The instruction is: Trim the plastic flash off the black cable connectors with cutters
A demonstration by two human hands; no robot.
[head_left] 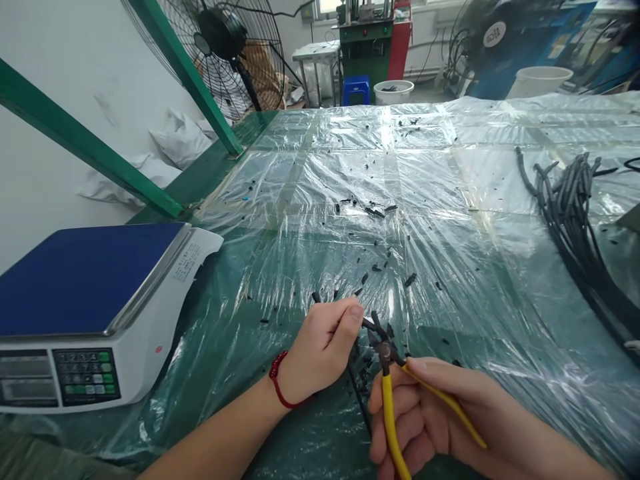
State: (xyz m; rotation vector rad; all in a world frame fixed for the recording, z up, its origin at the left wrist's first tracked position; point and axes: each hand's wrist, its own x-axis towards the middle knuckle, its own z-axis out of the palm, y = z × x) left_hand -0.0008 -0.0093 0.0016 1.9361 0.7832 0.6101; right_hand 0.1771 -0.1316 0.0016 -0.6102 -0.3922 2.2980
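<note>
My left hand (327,343) is closed round a thin black rubber strip (359,387); one end sticks out past the thumb and a length hangs below the fist. My right hand (430,407) grips a pair of yellow-handled diagonal cutters (389,407), handles spread apart. The cutters' dark jaws meet the strip's end just right of my left thumb; whether the blades are closed on it I cannot tell. Small black scraps (370,363) lie below the jaws, partly hidden by my hands.
Plastic film covers the green table (310,247), with black offcuts (375,212) scattered over it. A bundle of black strips (575,220) lies at the right. A weighing scale (95,280) stands at the left, near green posts (190,73). Beyond are a fan (225,40) and white buckets (395,93).
</note>
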